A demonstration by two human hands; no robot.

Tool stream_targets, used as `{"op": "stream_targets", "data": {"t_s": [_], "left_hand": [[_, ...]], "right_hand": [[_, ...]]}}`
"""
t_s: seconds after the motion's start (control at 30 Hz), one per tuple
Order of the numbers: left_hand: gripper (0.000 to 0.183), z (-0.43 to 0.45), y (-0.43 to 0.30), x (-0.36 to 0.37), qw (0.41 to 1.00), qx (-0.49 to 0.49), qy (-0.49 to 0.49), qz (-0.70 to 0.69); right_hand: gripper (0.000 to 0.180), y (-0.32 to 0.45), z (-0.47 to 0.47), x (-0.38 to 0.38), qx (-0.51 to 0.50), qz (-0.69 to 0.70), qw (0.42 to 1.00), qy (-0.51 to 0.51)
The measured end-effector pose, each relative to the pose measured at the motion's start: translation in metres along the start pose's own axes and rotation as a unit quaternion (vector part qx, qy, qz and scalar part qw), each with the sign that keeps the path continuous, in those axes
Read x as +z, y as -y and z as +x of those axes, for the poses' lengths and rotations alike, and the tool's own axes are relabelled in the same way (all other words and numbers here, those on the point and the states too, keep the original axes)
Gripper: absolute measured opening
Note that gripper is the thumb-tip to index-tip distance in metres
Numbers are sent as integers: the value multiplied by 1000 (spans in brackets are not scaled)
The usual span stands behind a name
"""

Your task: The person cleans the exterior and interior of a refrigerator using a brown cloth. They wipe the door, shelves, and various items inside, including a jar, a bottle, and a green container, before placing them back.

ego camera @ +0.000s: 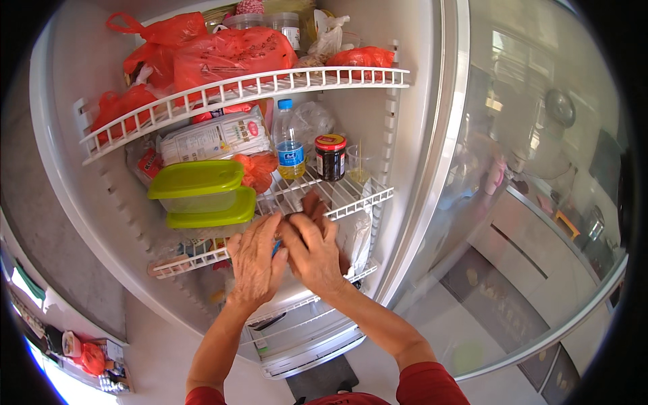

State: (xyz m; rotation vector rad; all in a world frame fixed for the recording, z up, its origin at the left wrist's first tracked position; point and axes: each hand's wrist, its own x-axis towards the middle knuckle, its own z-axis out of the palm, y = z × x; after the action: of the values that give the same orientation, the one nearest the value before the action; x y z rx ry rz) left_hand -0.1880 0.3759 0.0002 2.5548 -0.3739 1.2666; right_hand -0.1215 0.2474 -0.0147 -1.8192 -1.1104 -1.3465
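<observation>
Both my hands are together at the front edge of the middle wire shelf [354, 205] in an open, glass-doored fridge. My right hand [314, 255] grips a blurred reddish-brown thing, probably a cloth [314, 202], which sticks up above the fingers and shows again below the wrist side. Close beside it is my left hand [255, 260], its fingertips meeting the right hand; whether it also holds the brown thing is hidden. A bit of something blue shows between the hands. Left of them on the shelf are stacked clear food containers with green lids [202, 179].
Behind my hands stand a plastic bottle [291, 157] with yellow liquid, a dark jar [330, 159] with a red lid, and a clear cup [360, 162]. A pack of white sticks [212, 136] lies behind the containers. Red bags [233, 55] fill the upper shelf. The glass door [506, 202] stands right.
</observation>
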Motion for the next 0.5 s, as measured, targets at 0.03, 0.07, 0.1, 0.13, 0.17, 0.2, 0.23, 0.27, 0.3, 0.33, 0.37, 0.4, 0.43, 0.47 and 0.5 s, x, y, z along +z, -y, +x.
{"op": "stream_targets", "data": {"t_s": [0.03, 0.07, 0.1, 0.13, 0.17, 0.2, 0.23, 0.27, 0.3, 0.33, 0.37, 0.4, 0.43, 0.47, 0.5], "left_hand": [[55, -1, 1, -2, 1000, -10, 5, -27], [60, -1, 2, -2, 998, -24, 7, -49], [62, 0, 1, -2, 997, -15, 1, -72], [64, 1, 1, -4, 996, -8, -5, -91], [66, 1, 1, -4, 994, -1, -11, -111], [72, 0, 3, -5, 996, 14, -29, -87], [70, 2, 0, -4, 998, 11, -23, -63], [68, 3, -3, -3, 999, 8, -16, -39], [66, 5, -6, 0, 1000, 8, -8, -18], [43, 7, -10, 2, 1000, -10, -16, 8], [36, 6, -9, 6, 999, -4, -32, 31], [30, 6, -5, 12, 997, 2, -50, 52], [24, 6, -4, 13, 995, 8, -68, 73], [16, 8, -7, 14, 993, -3, -93, 67], [16, 8, -8, 13, 994, -2, -95, 60]], "right_hand": [[38, 1, 1, -6, -9, 59, 998, 11], [33, 4, 5, -17, 15, 137, 990, 19], [31, 0, 9, -25, 44, 213, 976, 13], [29, -6, 16, -30, 73, 291, 954, 6], [27, -11, 24, -33, 102, 366, 925, -1], [21, -15, 37, -33, 84, 330, 938, -67], [24, -20, 46, -32, 96, 331, 933, -106], [26, -25, 53, -26, 97, 295, 943, -116], [28, -31, 55, -20, 99, 254, 954, -128], [29, -36, 54, -14, 76, 231, 965, -95], [31, -41, 48, -8, 60, 205, 976, -41], [33, -46, 42, -7, 9, 166, 986, 3], [36, -47, 36, -9, -43, 125, 990, 47], [41, -42, 29, -15, -65, 96, 991, 71], [42, -44, 28, -18, -83, 78, 990, 85]]}}
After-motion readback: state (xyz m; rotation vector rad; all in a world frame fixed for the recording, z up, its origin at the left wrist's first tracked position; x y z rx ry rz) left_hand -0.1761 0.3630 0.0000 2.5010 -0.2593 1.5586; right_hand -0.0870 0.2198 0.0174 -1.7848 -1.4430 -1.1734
